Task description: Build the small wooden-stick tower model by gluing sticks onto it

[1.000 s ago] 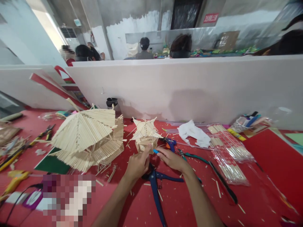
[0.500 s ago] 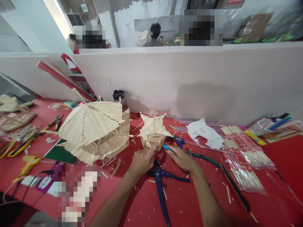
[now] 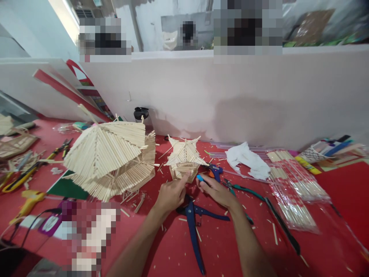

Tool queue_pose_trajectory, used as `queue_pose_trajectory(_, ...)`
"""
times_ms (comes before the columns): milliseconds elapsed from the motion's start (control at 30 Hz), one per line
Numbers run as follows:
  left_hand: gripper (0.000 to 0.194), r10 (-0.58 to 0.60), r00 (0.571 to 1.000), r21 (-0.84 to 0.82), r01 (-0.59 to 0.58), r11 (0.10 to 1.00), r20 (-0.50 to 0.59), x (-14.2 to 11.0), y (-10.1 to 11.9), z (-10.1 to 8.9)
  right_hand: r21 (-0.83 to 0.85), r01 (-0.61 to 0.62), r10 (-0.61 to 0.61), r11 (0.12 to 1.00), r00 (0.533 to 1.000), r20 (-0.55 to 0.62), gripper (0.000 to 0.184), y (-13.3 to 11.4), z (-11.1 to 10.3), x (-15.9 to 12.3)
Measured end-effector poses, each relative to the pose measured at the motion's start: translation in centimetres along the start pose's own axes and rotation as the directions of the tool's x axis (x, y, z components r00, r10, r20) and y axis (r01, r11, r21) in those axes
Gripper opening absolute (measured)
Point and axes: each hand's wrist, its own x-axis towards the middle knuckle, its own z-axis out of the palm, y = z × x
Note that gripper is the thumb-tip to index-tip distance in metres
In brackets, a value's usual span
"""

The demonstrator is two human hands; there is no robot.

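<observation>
A small house of pale wooden sticks [image 3: 184, 157] stands on the red table [image 3: 340, 184]. My left hand [image 3: 170, 195] is mostly curled, and its outstretched index finger touches the front lower edge of this small house. My right hand [image 3: 215, 190] lies just right of it, fingers drawn together round a small blue-tipped piece [image 3: 199, 177] close to the house's base. A blue and orange glue gun [image 3: 215, 170] lies behind my right hand. Blue-handled pliers [image 3: 192, 221] lie on the table under and between my wrists.
A large stick house [image 3: 109, 161] stands to the left on a green sheet [image 3: 66, 188]. To the right lie a white cloth [image 3: 246, 159], green-handled cutters [image 3: 245, 190] and bags of sticks [image 3: 291, 192]. A yellow glue gun [image 3: 27, 202] and hand tools lie far left. A white partition [image 3: 230, 96] closes the back; people sit beyond it.
My left index finger has stretched out onto the small house's front edge. Both hands stay at the house; the view has dropped a little.
</observation>
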Motion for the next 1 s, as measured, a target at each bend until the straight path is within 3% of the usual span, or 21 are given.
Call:
queue_pose_trajectory(133, 0.066, -0.005, 1.0, 0.008, 0.005, 1.0, 0.015, 0.0, 0.0, 0.1, 0.143, -0.004, -0.006, 0.99, 0.997, 0.072, 0.047, -0.1, -0.1, 0.2)
queue_pose_trajectory(333, 0.065, -0.003, 1.0, 0.033, 0.002, 0.999, 0.004, 0.0, 0.1, -0.4, 0.106, 0.035, -0.035, 0.994, 0.999, -0.004, 0.05, -0.4, -0.8, -0.2)
queue_pose_trajectory(600, 0.073, -0.01, 1.0, 0.03, 0.009, 1.0, 0.015, -0.1, 0.3, -0.4, 0.098, 0.197, -0.164, 0.976, 0.949, -0.271, 0.056, -0.9, -2.9, -1.5)
queue_pose_trajectory(833, 0.069, -0.022, 0.999, 0.007, 0.022, 1.0, 0.05, -0.1, 0.4, -0.6, 0.118, 0.237, -0.191, 0.964, 0.931, -0.31, 0.056, -1.1, -3.1, -1.8)
queue_pose_trajectory(1000, 0.069, -0.054, 0.991, 0.031, 0.05, 0.998, 0.121, 0.0, 0.9, -1.3, 0.212, 0.374, -0.241, 0.903, 0.849, -0.47, 0.05, -2.6, -1.8, -1.2)
